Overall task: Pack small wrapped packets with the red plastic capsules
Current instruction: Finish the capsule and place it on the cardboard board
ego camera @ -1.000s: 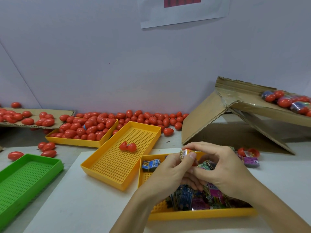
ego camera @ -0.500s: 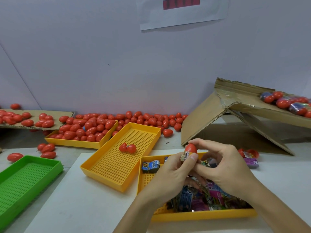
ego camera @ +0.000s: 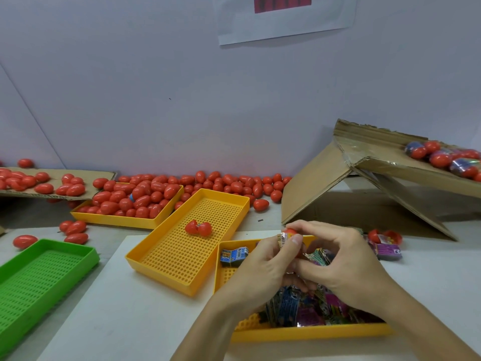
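Note:
My left hand (ego camera: 263,267) and my right hand (ego camera: 346,267) meet above the near yellow tray (ego camera: 312,333) of small wrapped packets (ego camera: 299,307). Between the fingertips of both hands is a red capsule (ego camera: 291,231) with a striped packet (ego camera: 282,238) pressed against it under my left thumb. Most of the capsule is hidden by fingers. An open red capsule (ego camera: 198,227) lies in the middle yellow tray (ego camera: 166,267). A blue packet (ego camera: 234,255) lies at the near tray's far left corner.
Several red capsules fill the far yellow tray (ego camera: 117,220) and line the wall. A green tray (ego camera: 44,269) is at the left. A tilted cardboard box (ego camera: 325,178) at the right carries filled capsules (ego camera: 442,158). An open capsule and purple packet (ego camera: 385,242) lie beside it.
The capsule and packet rose slightly between my fingertips, then came back down. My right fingers have closed further over the capsule, hiding more of it.

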Demonstrator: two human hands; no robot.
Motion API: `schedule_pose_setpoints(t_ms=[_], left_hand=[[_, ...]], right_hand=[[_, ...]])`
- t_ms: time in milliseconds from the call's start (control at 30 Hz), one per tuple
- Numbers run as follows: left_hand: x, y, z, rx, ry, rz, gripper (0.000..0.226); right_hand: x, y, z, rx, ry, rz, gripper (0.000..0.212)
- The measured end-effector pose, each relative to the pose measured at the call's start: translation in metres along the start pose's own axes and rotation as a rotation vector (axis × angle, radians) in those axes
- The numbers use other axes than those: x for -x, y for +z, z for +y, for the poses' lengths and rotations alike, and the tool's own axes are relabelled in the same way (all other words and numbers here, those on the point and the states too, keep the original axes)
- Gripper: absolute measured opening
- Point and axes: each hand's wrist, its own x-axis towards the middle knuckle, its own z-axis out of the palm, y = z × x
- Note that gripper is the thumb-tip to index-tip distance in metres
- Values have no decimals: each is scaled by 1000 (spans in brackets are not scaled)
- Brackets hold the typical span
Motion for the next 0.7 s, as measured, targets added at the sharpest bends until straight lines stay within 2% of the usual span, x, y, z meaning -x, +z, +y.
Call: schedule_pose_setpoints(t_ms=[333,500,700], left_hand=[[0,-5,-1,25,-81,-42,33],[-6,-5,-5,9,-63,92,54],[-7,-7,-7,-8,-28,131,43]], right_hand=[[-1,-3,0,-106,-3,-89,43],[-1,0,4,-61,5,0,48],[0,4,1,56,-32,42,50]])
